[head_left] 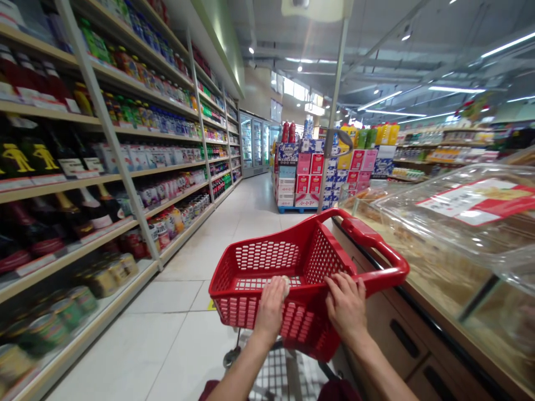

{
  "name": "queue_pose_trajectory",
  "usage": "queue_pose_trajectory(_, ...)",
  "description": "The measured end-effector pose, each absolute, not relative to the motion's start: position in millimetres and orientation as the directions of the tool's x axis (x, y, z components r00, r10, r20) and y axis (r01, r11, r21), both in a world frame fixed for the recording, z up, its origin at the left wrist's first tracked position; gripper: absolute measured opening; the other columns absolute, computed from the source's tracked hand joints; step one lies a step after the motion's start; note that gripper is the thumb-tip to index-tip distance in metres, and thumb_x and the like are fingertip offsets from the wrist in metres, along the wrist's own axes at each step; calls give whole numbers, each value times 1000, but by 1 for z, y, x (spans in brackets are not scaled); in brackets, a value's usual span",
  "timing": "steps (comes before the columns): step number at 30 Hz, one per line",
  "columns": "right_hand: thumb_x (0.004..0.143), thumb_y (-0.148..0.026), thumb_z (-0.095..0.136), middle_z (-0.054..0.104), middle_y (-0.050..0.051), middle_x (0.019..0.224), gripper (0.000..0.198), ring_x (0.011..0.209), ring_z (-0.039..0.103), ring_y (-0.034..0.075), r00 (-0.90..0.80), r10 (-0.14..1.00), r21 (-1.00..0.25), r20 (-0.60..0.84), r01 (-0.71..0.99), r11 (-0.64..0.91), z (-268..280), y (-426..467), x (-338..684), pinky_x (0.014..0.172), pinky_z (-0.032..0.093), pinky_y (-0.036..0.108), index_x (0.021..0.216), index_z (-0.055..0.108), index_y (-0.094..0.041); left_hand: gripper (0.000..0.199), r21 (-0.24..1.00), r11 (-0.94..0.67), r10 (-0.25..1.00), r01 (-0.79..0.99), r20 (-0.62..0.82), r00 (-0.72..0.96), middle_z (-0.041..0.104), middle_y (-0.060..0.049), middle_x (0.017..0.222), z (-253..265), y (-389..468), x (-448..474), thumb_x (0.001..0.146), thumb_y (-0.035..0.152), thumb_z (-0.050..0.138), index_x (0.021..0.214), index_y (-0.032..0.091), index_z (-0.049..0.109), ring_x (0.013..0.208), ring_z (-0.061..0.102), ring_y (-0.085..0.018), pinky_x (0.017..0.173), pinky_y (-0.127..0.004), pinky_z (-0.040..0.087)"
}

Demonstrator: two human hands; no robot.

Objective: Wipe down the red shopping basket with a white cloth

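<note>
A red plastic shopping cart [276, 250] with lattice sides stands sideways in front of me. Its basket looks bare inside, and its handle points to the right. My left hand [271, 306] is closed over the near rim, fingers hooked toward the inside. A small pale thing [286, 285] shows beside those fingers; its kind cannot be made out. Farther right, near the handle end, my right hand [346, 303] also curls over the rim. The thumbs are largely hidden, and neither hand is on the handle.
Shelves of bottles and cans [167, 167] line the left side. A counter with clear covers [451, 223] borders the cart's right. Stacked boxes [307, 172] stand ahead, beside a thin upright pole [334, 106]. Glass-door fridges [253, 139] are at the aisle's far end.
</note>
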State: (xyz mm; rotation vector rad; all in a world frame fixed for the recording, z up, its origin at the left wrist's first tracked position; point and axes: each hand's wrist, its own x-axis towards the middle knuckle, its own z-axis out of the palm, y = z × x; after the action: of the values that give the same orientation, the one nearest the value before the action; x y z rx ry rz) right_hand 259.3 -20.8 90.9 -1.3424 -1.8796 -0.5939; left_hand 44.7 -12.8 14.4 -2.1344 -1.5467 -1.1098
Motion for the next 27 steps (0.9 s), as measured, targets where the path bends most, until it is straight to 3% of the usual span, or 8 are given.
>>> queue_pose_trajectory(4, 79, -21, 41, 62, 7, 102, 30, 102, 48, 22, -203, 583, -9, 787, 940, 340, 102, -17, 281, 98, 20, 44, 101, 60, -18, 45, 181, -422, 695, 888, 694, 189, 51, -8, 124, 15, -13, 42, 81, 7, 32, 124, 18, 40, 120, 40, -17, 97, -40, 37)
queue_pose_trajectory(8, 80, -24, 39, 62, 8, 104, 30, 104, 47, 24, -138, 569, 10, 811, 975, 223, 108, -7, 304, 97, 16, 49, 100, 61, -17, 42, 264, -252, 679, 931, 733, -24, 54, -11, 120, 9, -14, 13, 82, 11, 32, 122, 17, 42, 117, 43, -20, 94, -42, 39)
queue_pose_trajectory(15, 80, -21, 39, 62, 7, 104, 31, 105, 47, 23, -135, 587, -6, 798, 972, 233, 105, -2, 307, 96, 18, 46, 101, 61, -18, 52, 170, -548, 628, 819, 731, 268, 46, -9, 129, 55, 0, 134, 78, 2, 30, 128, 17, 33, 124, 34, -18, 97, -43, 38)
queue_pose_trajectory(18, 80, -20, 38, 62, 6, 105, 32, 104, 47, 23, -149, 582, -12, 799, 965, 264, 105, -5, 310, 97, 16, 47, 104, 60, -19, 53, 119, -534, 618, 837, 731, 291, 48, -9, 127, 50, 0, 123, 76, -2, 28, 126, 15, 36, 122, 37, -18, 97, -42, 38)
queue_pose_trajectory(23, 80, -20, 37, 62, 7, 106, 32, 105, 47, 23, -99, 589, -69, 802, 964, 256, 105, -8, 305, 98, 15, 47, 102, 60, -17, 57, 119, -384, 625, 915, 764, 163, 48, -9, 126, 11, -11, 33, 76, -2, 26, 129, 18, 32, 122, 37, -17, 98, -40, 37)
queue_pose_trajectory(27, 80, -20, 36, 61, 7, 107, 33, 106, 46, 23, -92, 595, -74, 799, 966, 248, 105, -12, 297, 98, 15, 47, 104, 58, -16, 53, 146, -441, 623, 886, 760, 184, 50, -10, 125, 20, -9, 63, 79, 1, 28, 129, 16, 31, 121, 37, -17, 97, -39, 38)
